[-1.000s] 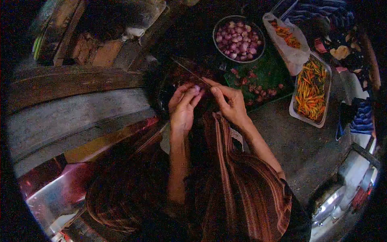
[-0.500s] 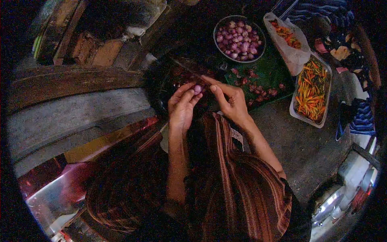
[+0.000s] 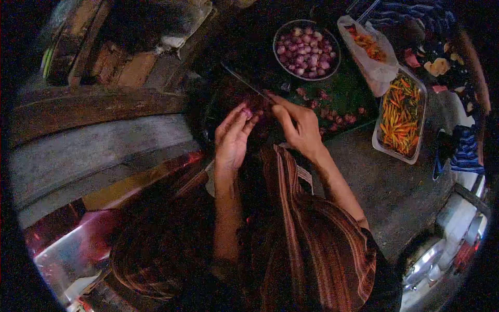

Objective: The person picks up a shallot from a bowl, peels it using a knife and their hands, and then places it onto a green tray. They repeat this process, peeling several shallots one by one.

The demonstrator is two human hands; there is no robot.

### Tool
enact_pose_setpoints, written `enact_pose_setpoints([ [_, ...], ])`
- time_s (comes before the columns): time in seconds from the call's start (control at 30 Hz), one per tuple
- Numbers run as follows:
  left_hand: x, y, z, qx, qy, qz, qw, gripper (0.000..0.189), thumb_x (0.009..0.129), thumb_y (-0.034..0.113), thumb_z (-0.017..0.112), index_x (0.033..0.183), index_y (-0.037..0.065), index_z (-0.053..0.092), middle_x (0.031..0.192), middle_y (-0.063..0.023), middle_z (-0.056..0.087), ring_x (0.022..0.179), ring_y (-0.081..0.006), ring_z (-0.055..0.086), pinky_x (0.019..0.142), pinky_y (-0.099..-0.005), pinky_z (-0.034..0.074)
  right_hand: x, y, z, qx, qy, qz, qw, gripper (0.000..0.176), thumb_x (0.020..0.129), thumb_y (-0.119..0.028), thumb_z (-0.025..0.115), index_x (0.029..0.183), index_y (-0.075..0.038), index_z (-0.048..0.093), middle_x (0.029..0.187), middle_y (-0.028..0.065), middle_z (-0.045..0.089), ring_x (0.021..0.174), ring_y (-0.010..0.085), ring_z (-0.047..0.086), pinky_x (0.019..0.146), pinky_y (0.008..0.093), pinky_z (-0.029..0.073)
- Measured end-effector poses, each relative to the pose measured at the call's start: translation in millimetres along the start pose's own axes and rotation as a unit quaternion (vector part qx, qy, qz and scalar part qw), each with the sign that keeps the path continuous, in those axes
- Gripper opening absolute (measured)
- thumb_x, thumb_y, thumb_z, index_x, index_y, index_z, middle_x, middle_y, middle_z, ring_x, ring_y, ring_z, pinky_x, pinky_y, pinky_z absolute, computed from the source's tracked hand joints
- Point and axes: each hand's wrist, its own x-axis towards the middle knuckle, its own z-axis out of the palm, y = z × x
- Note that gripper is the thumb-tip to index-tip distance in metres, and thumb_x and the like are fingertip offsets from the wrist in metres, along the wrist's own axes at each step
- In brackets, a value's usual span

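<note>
My left hand (image 3: 232,138) is closed, with a small purple shallot (image 3: 248,113) pinched at its fingertips. To its right, my right hand (image 3: 300,127) grips a knife (image 3: 241,79) whose long dark blade points up and to the left; its handle is hidden in my fingers. The blade stands apart from the shallot, beyond it. Below both hands lies a dark container, with reddish peelings too dim to make out well. On a green tray (image 3: 358,96) to the right, several reddish shallots or pieces (image 3: 340,118) lie loose.
A round bowl full of shallots (image 3: 306,53) stands at the back. Farther right are a plastic tray of orange and green chillies (image 3: 399,122) and a white bag with more chillies (image 3: 369,49). Metal pots (image 3: 426,265) sit at lower right. A wooden beam (image 3: 104,108) runs along the left.
My left hand has turned, so the shallot shows less between the fingers. The knife blade has shifted slightly away from the shallot and up.
</note>
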Motion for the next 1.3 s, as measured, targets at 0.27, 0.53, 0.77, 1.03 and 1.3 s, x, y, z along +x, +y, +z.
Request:
enact_pose_setpoints([
  [0.27, 0.0, 2.0, 2.2, -0.040, -0.042, 0.004, 0.998, 0.026, 0.091, 0.008, 0.049, 0.115, -0.002, 0.052, 0.116, -0.0136, 0.056, 0.106, -0.0221, 0.054, 0.096, -0.0368, 0.042, -8.1, 7.3, 8.1, -0.071, 0.003, 0.003, 0.997, 0.034, 0.077, -0.024, 0.063, 0.109, -0.011, 0.059, 0.082, 0.0178, 0.065, 0.071, 0.0346, 0.063, 0.065, 0.0437, 0.050],
  [0.53, 0.2, -7.8, -0.6, -0.036, 0.044, 0.027, 0.998, 0.015, 0.089, 0.009, 0.053, 0.103, 0.006, 0.053, 0.106, -0.0093, 0.059, 0.100, -0.0192, 0.057, 0.085, -0.0338, 0.048, -11.5, -14.2, 14.8, -0.001, -0.028, 0.001, 1.000, 0.041, 0.087, -0.034, 0.051, 0.123, -0.016, 0.049, 0.073, 0.0213, 0.062, 0.065, 0.0364, 0.061, 0.059, 0.0442, 0.048],
  [0.77, 1.6, -14.4, 1.2, -0.064, 0.028, 0.030, 0.997, 0.012, 0.088, 0.008, 0.052, 0.100, 0.006, 0.051, 0.114, -0.0156, 0.056, 0.107, -0.0262, 0.054, 0.089, -0.0352, 0.047, -13.6, -21.6, 12.9, 0.043, -0.115, 0.021, 0.992, 0.038, 0.091, -0.024, 0.047, 0.126, -0.010, 0.049, 0.100, 0.0191, 0.062, 0.079, 0.0299, 0.064, 0.069, 0.0328, 0.047],
  [1.03, 0.3, -13.1, 2.4, -0.056, 0.021, 0.044, 0.997, 0.013, 0.088, 0.004, 0.049, 0.101, 0.004, 0.050, 0.116, -0.0192, 0.055, 0.110, -0.0314, 0.053, 0.094, -0.0399, 0.044, -13.7, -16.8, 18.1, 0.036, -0.042, -0.078, 0.995, 0.034, 0.088, -0.020, 0.051, 0.120, -0.009, 0.055, 0.098, 0.0179, 0.064, 0.081, 0.0313, 0.064, 0.072, 0.0338, 0.049],
  [1.3, 3.4, -11.1, -1.2, -0.051, -0.010, 0.040, 0.998, 0.017, 0.087, 0.003, 0.050, 0.103, 0.001, 0.054, 0.114, -0.0190, 0.056, 0.110, -0.0322, 0.053, 0.096, -0.0413, 0.042, -11.1, -4.5, 18.5, 0.112, -0.035, -0.053, 0.992, 0.029, 0.088, -0.025, 0.053, 0.110, -0.010, 0.062, 0.099, 0.0152, 0.064, 0.085, 0.0285, 0.065, 0.073, 0.0335, 0.050],
])
